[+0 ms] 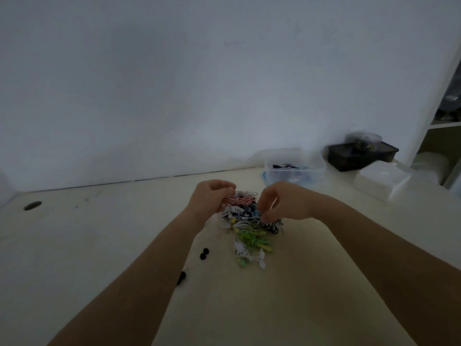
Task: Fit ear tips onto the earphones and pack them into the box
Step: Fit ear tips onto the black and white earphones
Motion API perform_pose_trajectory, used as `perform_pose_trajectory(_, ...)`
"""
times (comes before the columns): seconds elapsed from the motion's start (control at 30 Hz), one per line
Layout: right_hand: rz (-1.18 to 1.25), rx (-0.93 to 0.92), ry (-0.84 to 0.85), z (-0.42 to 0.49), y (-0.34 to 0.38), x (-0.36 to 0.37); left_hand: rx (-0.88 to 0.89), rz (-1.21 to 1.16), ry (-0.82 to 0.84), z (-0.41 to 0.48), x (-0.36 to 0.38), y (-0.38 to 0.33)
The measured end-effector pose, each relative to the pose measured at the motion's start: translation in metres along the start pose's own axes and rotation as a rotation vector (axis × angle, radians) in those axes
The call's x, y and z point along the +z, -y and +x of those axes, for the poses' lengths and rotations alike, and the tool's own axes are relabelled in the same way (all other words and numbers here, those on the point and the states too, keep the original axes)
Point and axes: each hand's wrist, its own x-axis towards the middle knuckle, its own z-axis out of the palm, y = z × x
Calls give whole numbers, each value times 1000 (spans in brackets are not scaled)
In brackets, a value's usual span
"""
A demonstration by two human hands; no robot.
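Between the two hands, on the pale table, lies a tangle of coiled earphones: red-and-white striped, white, blue, black-and-white and green cables heaped together. The left hand hangs over the far left edge of the heap, its fingers curled down toward the red-and-white coil; blur hides whether they hold anything. The right hand comes in from the other side, thumb and fingertips drawn together in a pinch on a blue earphone near the top of the heap. Nearer the person than the left hand, beside that forearm, lie loose black ear tips, a little apart from the heap. Beyond the right hand, against the wall, stands a clear plastic box with dark cables inside. Farther right of it sit a black tray and a white box.
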Motion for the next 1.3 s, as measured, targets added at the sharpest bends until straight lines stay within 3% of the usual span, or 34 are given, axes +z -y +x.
perform_pose_trajectory(0.1, -52, 13, 63, -9, 1, 11, -9, -9, -1, -20, -6, 7)
perform_pose_trajectory(0.3, -165, -5, -78, -15, 11, 19, -26, -50, -10, -51, -25, 12)
perform_pose_trajectory(0.53, 194, -8, -211, -26, 49, 0, -65, -90, -17, -76, -41, 11)
perform_pose_trajectory(0.67, 493, -4, -152, -30, 67, -3, -75, -105, 51, -86, -36, 8)
perform_pose_trajectory(0.87, 775, -34, -6, -32, 83, 6, -158, -536, 229, -105, -28, 0)
perform_pose_trajectory(1.0, 877, -32, 34, -33, 82, 16, -136, -699, 198, -115, -30, -1)
perform_pose_trajectory(1.2, 1026, 14, 95, -42, 78, 31, -149, -736, 157, -126, -33, 9)
perform_pose_trajectory(1.3, 1059, 84, 238, -47, 71, 44, -169, -696, 127, -133, -33, 22)
